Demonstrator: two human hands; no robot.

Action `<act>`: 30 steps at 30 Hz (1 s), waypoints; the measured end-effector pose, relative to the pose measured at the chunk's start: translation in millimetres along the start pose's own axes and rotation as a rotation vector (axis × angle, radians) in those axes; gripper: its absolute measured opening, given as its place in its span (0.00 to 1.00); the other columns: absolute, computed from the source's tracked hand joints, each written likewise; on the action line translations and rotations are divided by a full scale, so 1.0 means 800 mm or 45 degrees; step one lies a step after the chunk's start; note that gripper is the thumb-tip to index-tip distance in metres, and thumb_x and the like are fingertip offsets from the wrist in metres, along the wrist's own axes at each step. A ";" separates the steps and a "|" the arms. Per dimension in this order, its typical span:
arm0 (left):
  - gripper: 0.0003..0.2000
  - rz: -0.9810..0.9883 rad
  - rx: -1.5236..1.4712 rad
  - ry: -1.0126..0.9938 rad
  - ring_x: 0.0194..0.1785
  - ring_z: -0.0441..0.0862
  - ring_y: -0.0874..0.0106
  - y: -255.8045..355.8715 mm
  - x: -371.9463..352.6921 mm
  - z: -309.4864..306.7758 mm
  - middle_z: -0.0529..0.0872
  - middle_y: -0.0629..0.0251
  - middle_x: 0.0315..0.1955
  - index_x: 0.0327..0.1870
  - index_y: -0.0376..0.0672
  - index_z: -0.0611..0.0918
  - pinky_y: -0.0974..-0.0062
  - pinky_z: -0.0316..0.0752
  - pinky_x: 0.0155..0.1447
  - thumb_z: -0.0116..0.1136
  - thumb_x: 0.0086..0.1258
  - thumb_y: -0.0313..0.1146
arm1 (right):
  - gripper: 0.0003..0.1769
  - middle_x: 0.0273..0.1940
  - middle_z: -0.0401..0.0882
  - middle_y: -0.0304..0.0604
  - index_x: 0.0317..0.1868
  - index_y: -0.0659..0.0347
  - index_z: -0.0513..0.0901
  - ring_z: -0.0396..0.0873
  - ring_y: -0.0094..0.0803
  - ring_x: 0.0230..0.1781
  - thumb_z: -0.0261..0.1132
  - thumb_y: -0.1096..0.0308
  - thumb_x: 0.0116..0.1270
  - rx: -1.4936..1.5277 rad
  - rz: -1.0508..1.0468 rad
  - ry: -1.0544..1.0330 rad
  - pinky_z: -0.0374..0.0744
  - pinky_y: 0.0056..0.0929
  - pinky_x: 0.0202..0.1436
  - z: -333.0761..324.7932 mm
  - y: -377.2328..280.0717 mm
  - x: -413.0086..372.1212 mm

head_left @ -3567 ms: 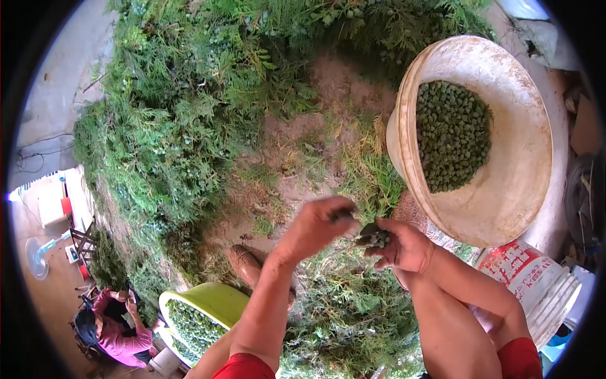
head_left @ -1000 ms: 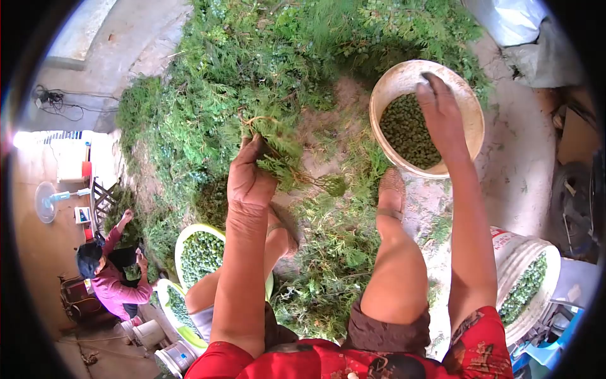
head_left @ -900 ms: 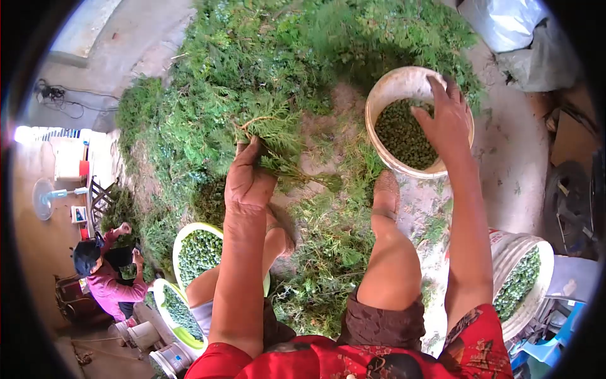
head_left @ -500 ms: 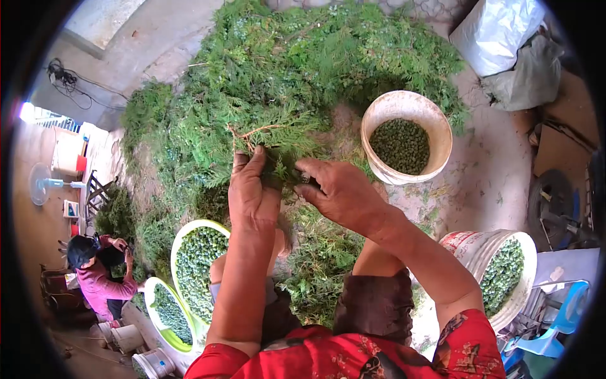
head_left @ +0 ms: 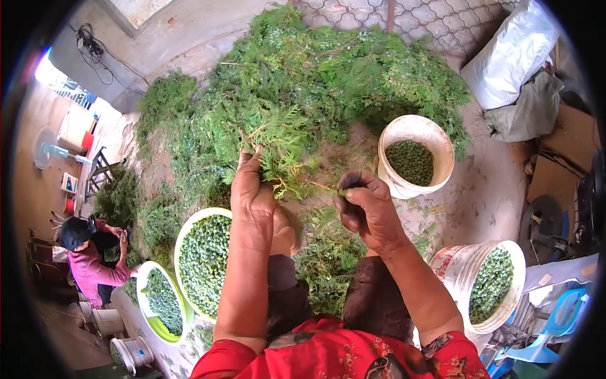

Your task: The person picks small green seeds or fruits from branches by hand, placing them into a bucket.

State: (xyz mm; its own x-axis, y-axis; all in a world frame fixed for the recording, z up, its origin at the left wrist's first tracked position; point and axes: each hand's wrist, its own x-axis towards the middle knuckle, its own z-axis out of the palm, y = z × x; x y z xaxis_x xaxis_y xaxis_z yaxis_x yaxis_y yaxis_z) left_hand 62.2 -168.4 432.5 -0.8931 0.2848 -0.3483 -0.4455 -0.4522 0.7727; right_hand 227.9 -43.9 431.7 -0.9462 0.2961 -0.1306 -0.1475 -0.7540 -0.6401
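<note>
- A bare, pale floor [head_left: 470, 208] littered with greenery spreads beneath everything, with a stretch of wall at the upper left and a wavy wire mesh [head_left: 435, 28] along the top.
- The leafy sprig [head_left: 281, 148] is held up in front of the person, above the floor and before the near edge of the branch heap, its thin twig reaching to the right.
- The left hand [head_left: 251, 189] has its grip clamped on the sprig, thumb and fingers together at the base of the leaves.
- The right hand [head_left: 374, 211] has its fingertips drawn together at the twig's outer end, pinching it; the hands are apart, joined by the sprig.
- Beyond them lies a broad branch heap [head_left: 341, 76] of green foliage.
- The white bucket [head_left: 392, 184], partly filled with small green berries [head_left: 409, 162], stands near the right hand.
- A red-printed bucket [head_left: 449, 268], also holding green pieces, is at the lower right.
- Beside the left forearm are a large basin [head_left: 177, 252] and a smaller basin [head_left: 151, 314], both loaded with green pieces.
- Farther left sits another person [head_left: 98, 268] in a pink top and dark cap, hands together.
</note>
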 end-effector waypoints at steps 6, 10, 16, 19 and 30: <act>0.02 -0.217 -0.719 -0.321 0.25 0.71 0.76 0.058 0.032 -0.072 0.74 0.66 0.24 0.37 0.42 0.71 0.79 0.71 0.30 0.44 0.69 0.27 | 0.08 0.15 0.60 0.34 0.31 0.60 0.72 0.52 0.19 0.08 0.53 0.64 0.63 0.375 0.051 -0.132 0.57 0.20 0.12 0.011 -0.024 -0.055; 0.07 -0.194 -1.048 -0.676 0.27 0.70 0.76 0.054 0.020 -0.075 0.74 0.67 0.27 0.43 0.38 0.71 0.78 0.68 0.30 0.44 0.66 0.24 | 0.14 0.18 0.64 0.33 0.31 0.57 0.72 0.57 0.17 0.11 0.54 0.57 0.70 0.094 0.285 0.103 0.57 0.16 0.12 0.014 0.001 -0.058; 0.20 -0.417 -1.169 -0.969 0.32 0.70 0.77 0.059 -0.008 -0.048 0.73 0.67 0.39 0.60 0.38 0.67 0.74 0.68 0.36 0.45 0.64 0.21 | 0.06 0.26 0.72 0.35 0.39 0.57 0.74 0.62 0.17 0.14 0.60 0.66 0.67 -0.065 0.253 0.091 0.61 0.16 0.14 0.023 0.030 -0.068; 0.19 -0.374 -1.368 -0.674 0.31 0.71 0.78 0.044 -0.016 -0.034 0.74 0.71 0.37 0.60 0.38 0.67 0.71 0.68 0.37 0.43 0.66 0.21 | 0.07 0.28 0.74 0.36 0.43 0.58 0.75 0.67 0.18 0.17 0.60 0.66 0.66 -0.079 0.217 0.066 0.64 0.16 0.17 0.014 0.030 -0.079; 0.16 -0.515 -1.037 -1.191 0.26 0.69 0.79 0.045 -0.049 -0.008 0.75 0.69 0.36 0.58 0.36 0.68 0.75 0.67 0.31 0.43 0.69 0.25 | 0.07 0.25 0.72 0.34 0.41 0.58 0.75 0.63 0.17 0.14 0.59 0.65 0.67 -0.073 0.063 0.270 0.61 0.16 0.15 -0.005 -0.005 -0.127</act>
State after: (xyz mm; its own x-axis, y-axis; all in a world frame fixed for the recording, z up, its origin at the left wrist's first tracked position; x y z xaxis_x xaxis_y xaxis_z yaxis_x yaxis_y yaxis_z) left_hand 80.7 -201.5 470.7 -0.4530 0.8480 0.2750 -0.8752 -0.4818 0.0440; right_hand 325.6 -68.4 444.1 -0.8692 0.3806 -0.3157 -0.0796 -0.7378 -0.6703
